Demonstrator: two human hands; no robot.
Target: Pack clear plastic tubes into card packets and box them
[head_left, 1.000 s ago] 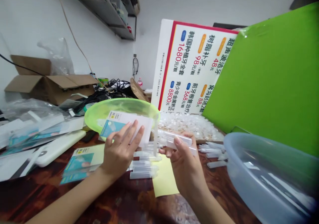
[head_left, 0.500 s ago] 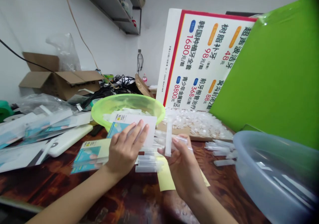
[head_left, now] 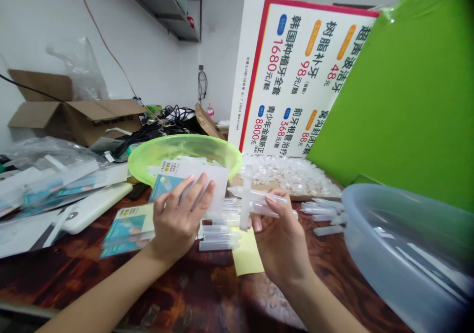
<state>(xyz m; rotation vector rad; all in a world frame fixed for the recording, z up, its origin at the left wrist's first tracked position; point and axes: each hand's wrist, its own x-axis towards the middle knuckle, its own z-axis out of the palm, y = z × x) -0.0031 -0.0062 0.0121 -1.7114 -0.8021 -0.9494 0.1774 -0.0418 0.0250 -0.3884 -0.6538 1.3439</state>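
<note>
— What is the left hand (head_left: 177, 219) doing?

— It is closed on a card (head_left: 209, 187), white with a blue printed corner. The fingers are spread across the front. The card is held up just in front of the green bowl (head_left: 148, 158).

— And the right hand (head_left: 279, 239)?

— It is closed around a few clear tubes (head_left: 268, 205), which lie crosswise over its fingers. An upright tube (head_left: 245, 200) stands at its fingertips, between the two hands, and I cannot tell just how it is pinched.

— What lies below them?

— Spare tubes (head_left: 217, 237) lie in a loose stack on the worktop (head_left: 185, 293), touching a yellow slip (head_left: 246, 256). Left of those is a small stack of printed cards (head_left: 128, 227).

— And farther off?

— A heap of small clear caps (head_left: 292, 175) lies behind the right hand, at the foot of a price board (head_left: 296, 76) and a green panel (head_left: 407, 101). A pale blue basin (head_left: 370, 244) sits at the right edge. A cardboard box (head_left: 74, 118) is well apart on the left.
</note>
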